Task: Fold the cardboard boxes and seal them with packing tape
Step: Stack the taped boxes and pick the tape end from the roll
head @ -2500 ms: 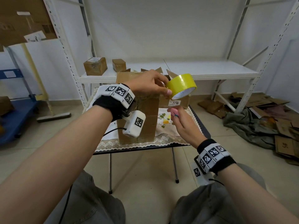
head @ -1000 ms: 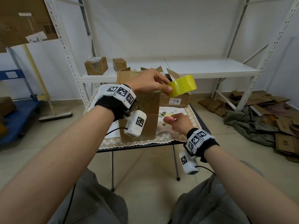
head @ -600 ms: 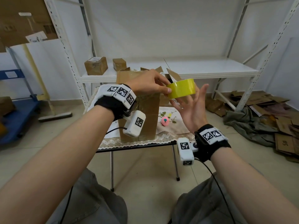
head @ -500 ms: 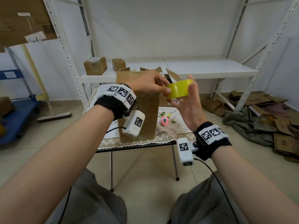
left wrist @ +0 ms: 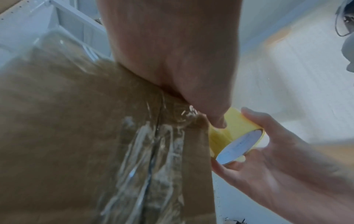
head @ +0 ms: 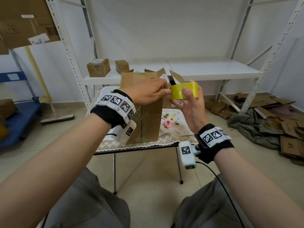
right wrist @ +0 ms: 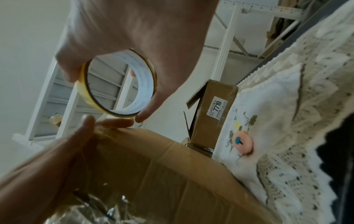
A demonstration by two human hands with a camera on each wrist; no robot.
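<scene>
A tall taped cardboard box [head: 144, 116] stands on the small table [head: 136, 148]. My left hand [head: 148, 92] lies on the box's top right corner, with its fingertips touching the yellow tape roll [head: 183, 92]. My right hand [head: 190, 100] grips that roll from below, thumb on the near face and fingers behind. In the right wrist view the roll [right wrist: 118, 84] sits in the right hand [right wrist: 134, 30], just above the left hand's fingers [right wrist: 116, 122] on the box edge [right wrist: 172, 159]. In the left wrist view the left thumb [left wrist: 216, 119] touches the roll [left wrist: 235, 136].
A pink cutter [head: 168, 123] lies on the embroidered cloth [head: 179, 127] right of the tall box. Behind it a smaller open box [right wrist: 212, 109] labelled 7719 stands with its flaps up. Two small boxes [head: 98, 67] sit on the white shelf [head: 213, 71]. Flattened cardboard [head: 289, 142] and a cloth lie on the floor at right.
My right hand set the pink cutter on the cloth, rose and took the yellow roll. My left hand let go of the roll and now lies on the box top.
</scene>
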